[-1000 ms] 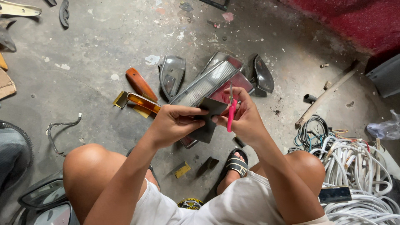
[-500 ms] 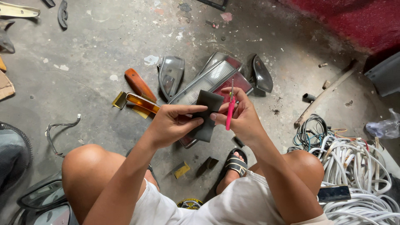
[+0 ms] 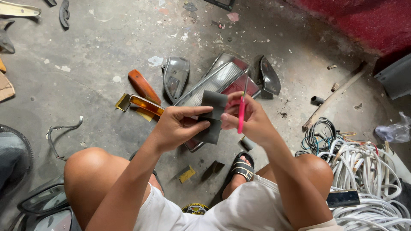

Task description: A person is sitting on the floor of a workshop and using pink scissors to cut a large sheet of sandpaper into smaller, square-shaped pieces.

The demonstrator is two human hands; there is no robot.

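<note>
Both of my hands meet over the middle of the floor, above my knees. My left hand (image 3: 177,128) pinches a dark grey sheet (image 3: 212,115) between thumb and fingers, holding it up on edge so that it hangs just in front of the lamps below. My right hand (image 3: 248,119) is closed around a pair of pink-handled scissors (image 3: 242,110), whose blades point away from me and sit right at the right edge of the sheet; I cannot tell whether the blades are apart or together. Just beyond and under the sheet lies a long tail lamp (image 3: 222,77) with clear and red sections, flanked by a grey mirror housing (image 3: 175,77) on its left and a black mirror housing (image 3: 267,76) on its right. Further left rest an orange lens (image 3: 143,87) and an amber lens strip (image 3: 146,105), near each other on the concrete floor (image 3: 98,38). My sandalled foot (image 3: 242,167) stands near me, below the right hand. On the right, a heap of white cable coils (image 3: 368,179) fills the near corner, with a wooden stick (image 3: 332,100) lying slantwise beyond it. A loose grey wire (image 3: 62,130) lies well to the left.
</note>
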